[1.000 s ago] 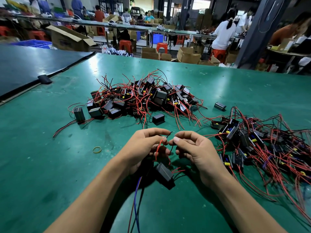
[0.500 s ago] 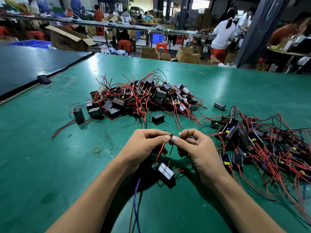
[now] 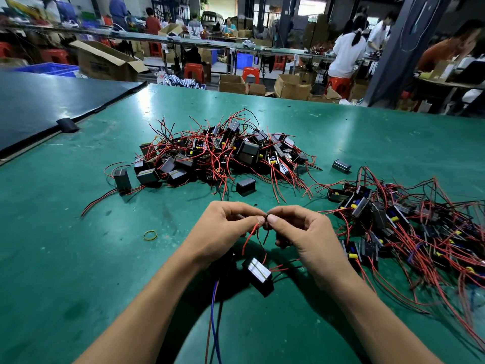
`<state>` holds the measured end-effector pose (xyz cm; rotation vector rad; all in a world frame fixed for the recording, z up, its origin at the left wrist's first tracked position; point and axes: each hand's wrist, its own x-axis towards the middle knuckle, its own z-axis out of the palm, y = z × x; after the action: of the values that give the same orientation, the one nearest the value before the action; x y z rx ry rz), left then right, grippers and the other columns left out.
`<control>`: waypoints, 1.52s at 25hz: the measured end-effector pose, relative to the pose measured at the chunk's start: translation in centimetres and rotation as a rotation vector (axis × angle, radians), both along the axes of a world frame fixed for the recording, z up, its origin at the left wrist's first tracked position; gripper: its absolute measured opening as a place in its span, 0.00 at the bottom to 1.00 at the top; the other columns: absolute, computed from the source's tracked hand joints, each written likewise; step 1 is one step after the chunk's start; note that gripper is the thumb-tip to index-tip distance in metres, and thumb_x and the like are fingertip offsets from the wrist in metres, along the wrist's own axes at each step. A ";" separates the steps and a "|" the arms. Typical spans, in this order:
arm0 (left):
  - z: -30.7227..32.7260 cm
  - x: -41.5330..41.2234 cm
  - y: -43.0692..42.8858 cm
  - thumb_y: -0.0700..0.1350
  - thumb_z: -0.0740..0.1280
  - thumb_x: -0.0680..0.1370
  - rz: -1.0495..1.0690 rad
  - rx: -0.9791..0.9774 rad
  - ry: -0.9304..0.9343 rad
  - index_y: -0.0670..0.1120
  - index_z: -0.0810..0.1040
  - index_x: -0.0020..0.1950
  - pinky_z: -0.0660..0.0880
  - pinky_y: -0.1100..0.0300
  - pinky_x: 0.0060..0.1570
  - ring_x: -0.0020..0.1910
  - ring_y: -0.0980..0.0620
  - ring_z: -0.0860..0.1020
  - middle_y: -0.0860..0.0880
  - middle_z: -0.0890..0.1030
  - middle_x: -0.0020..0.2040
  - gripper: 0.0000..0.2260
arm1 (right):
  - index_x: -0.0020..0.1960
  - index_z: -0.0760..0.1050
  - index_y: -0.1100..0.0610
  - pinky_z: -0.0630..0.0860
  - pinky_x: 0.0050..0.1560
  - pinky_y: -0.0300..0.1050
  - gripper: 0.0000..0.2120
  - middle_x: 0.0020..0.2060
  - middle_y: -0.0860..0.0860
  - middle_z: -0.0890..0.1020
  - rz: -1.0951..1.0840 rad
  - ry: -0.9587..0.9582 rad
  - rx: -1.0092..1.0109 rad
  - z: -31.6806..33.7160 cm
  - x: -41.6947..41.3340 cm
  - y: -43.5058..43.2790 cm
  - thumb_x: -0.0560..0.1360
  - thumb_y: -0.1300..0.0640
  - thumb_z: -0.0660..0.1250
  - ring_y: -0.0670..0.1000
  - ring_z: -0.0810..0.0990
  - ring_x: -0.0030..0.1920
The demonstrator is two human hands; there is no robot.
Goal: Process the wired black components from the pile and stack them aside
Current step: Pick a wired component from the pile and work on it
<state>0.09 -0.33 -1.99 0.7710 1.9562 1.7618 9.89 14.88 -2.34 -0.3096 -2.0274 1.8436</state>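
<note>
Green workbench (image 3: 78, 258): my left hand (image 3: 223, 232) and right hand (image 3: 307, 237), fingertips drawn together since a second ago, both pinch the lead ends (image 3: 264, 219) of one black component (image 3: 258, 275) just below them; twisting seems underway, pile (image 3: 223, 153) beyond, stacking pending.

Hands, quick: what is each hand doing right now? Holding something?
Left hand: closed, pinching the wires of the black component.
Right hand: closed, pinching the same wires, fingertip to fingertip with the other hand.
</note>
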 end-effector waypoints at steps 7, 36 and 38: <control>-0.1 0.5 0.6 0.39 0.72 0.76 -0.022 0.031 0.046 0.45 0.86 0.49 0.74 0.69 0.42 0.39 0.60 0.81 0.50 0.86 0.41 0.04 | 0.44 0.83 0.54 0.76 0.35 0.38 0.02 0.34 0.50 0.85 -0.087 0.061 0.239 0.4 0.4 -0.2 0.75 0.60 0.73 0.47 0.79 0.30; 0.3 1.2 0.9 0.38 0.74 0.73 0.015 0.037 0.113 0.42 0.86 0.49 0.74 0.70 0.39 0.35 0.61 0.80 0.49 0.86 0.39 0.05 | 0.42 0.82 0.53 0.72 0.33 0.33 0.03 0.30 0.45 0.82 -0.033 0.037 0.331 0.8 0.5 1.1 0.75 0.58 0.74 0.44 0.78 0.29; 0.2 1.3 1.0 0.38 0.74 0.74 0.020 0.035 0.129 0.42 0.86 0.48 0.74 0.69 0.39 0.36 0.61 0.80 0.49 0.86 0.40 0.04 | 0.43 0.83 0.54 0.72 0.33 0.35 0.03 0.30 0.47 0.82 -0.025 0.033 0.285 0.7 0.3 1.3 0.75 0.58 0.74 0.46 0.78 0.29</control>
<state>1.36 0.72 -1.81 0.9004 2.0263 1.8031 10.23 16.13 -1.66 -0.2219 -2.2155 1.5071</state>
